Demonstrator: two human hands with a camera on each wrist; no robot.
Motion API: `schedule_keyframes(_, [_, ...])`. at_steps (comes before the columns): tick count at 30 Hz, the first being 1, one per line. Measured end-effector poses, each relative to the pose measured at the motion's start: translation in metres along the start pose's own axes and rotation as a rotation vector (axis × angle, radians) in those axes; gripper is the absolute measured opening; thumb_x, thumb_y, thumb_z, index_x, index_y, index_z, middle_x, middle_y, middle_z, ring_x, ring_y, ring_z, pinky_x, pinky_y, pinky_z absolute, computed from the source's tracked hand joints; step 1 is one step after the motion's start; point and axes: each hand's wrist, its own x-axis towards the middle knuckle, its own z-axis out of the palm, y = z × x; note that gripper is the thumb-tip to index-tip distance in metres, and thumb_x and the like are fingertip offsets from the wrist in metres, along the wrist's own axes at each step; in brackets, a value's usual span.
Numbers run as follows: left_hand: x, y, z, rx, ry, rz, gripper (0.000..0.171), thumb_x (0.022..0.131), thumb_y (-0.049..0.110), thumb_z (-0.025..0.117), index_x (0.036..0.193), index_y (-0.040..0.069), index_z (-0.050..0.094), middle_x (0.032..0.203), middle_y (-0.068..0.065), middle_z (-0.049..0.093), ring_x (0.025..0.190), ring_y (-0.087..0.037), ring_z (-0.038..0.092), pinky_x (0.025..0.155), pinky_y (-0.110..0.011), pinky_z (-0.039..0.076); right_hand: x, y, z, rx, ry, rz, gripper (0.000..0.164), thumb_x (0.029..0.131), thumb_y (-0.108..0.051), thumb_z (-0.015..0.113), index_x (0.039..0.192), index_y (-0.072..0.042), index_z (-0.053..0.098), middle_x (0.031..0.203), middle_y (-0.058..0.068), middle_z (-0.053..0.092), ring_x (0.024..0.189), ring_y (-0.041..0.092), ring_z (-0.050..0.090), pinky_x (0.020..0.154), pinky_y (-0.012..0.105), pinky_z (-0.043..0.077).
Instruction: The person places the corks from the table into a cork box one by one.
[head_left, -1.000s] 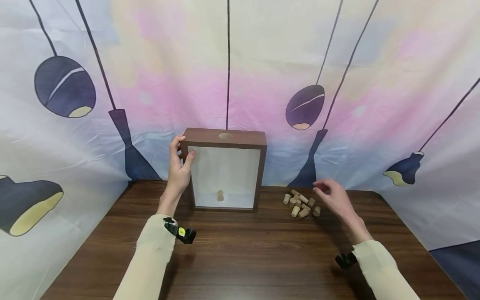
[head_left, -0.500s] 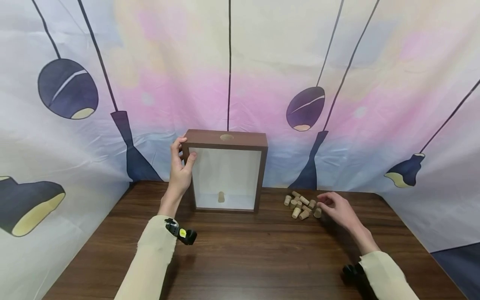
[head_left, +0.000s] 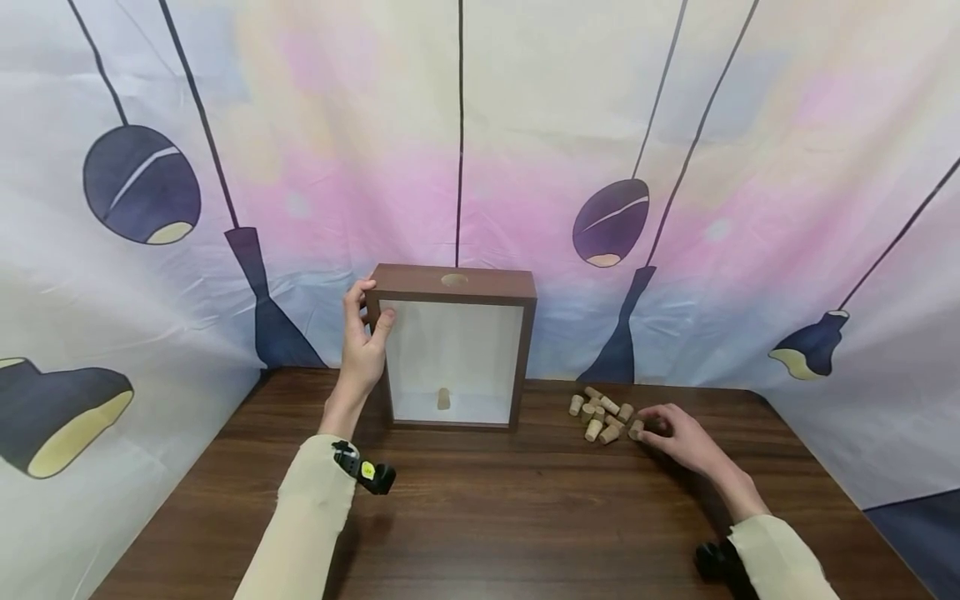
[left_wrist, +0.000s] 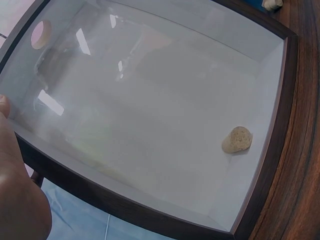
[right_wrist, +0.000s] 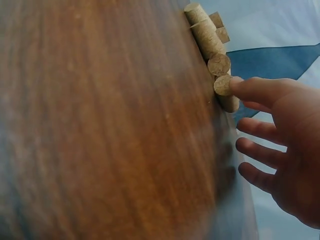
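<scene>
A brown wooden shadow box with a clear front and white inside stands upright on the table. My left hand grips its upper left side, thumb on the front and fingers round the side. In its top is a round hole. One cork rests at the bottom inside. To the right of the box lies a pile of corks. My right hand pinches a cork at the pile's right edge between thumb and index finger. In the right wrist view the other fingers are spread apart.
The dark wood-grain table reaches back to a fabric backdrop printed with hanging lamps. Each wrist wears a small black camera, such as the one on the left wrist.
My right hand has come down from above the pile to the rightmost cork, its thumb and index finger closing on it. The left hand keeps its hold on the box.
</scene>
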Motion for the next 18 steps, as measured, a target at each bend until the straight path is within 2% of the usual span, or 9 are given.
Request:
schedule_keyframes(5, [-0.0005, 0.0007, 0.0004, 0.003, 0.000, 0.005, 0.042, 0.100, -0.006, 0.048, 0.138, -0.006, 0.030, 0.151, -0.030, 0.025, 0.111, -0.049, 0.032, 0.089, -0.026, 0.030, -0.0014, -0.0009, 0.0018, 0.017, -0.002, 0.026, 0.034, 0.093, -0.023, 0.070, 0.122, -0.005, 0.066, 0.116, 0.016, 0.064, 0.096, 0.025, 0.061, 0.079, 0.044, 0.051])
schedule_keyframes(12, [-0.0008, 0.0029, 0.0010, 0.002, 0.004, -0.014, 0.043, 0.100, -0.005, 0.049, 0.138, -0.005, 0.030, 0.150, -0.031, 0.026, 0.112, -0.048, 0.032, 0.088, -0.027, 0.030, -0.0030, -0.0043, 0.0026, 0.028, 0.013, 0.072, 0.034, 0.094, -0.024, 0.069, 0.122, -0.004, 0.066, 0.118, 0.017, 0.066, 0.103, 0.033, 0.063, 0.084, 0.052, 0.053])
schedule_keyframes(18, [-0.0008, 0.0031, -0.0003, 0.009, -0.002, -0.029, 0.043, 0.100, -0.004, 0.049, 0.139, -0.004, 0.029, 0.151, -0.029, 0.025, 0.113, -0.040, 0.033, 0.089, -0.027, 0.030, -0.0004, -0.0095, 0.0006, 0.037, 0.061, 0.061, 0.035, 0.094, -0.025, 0.069, 0.123, -0.005, 0.066, 0.114, 0.013, 0.066, 0.100, 0.031, 0.064, 0.078, 0.046, 0.055])
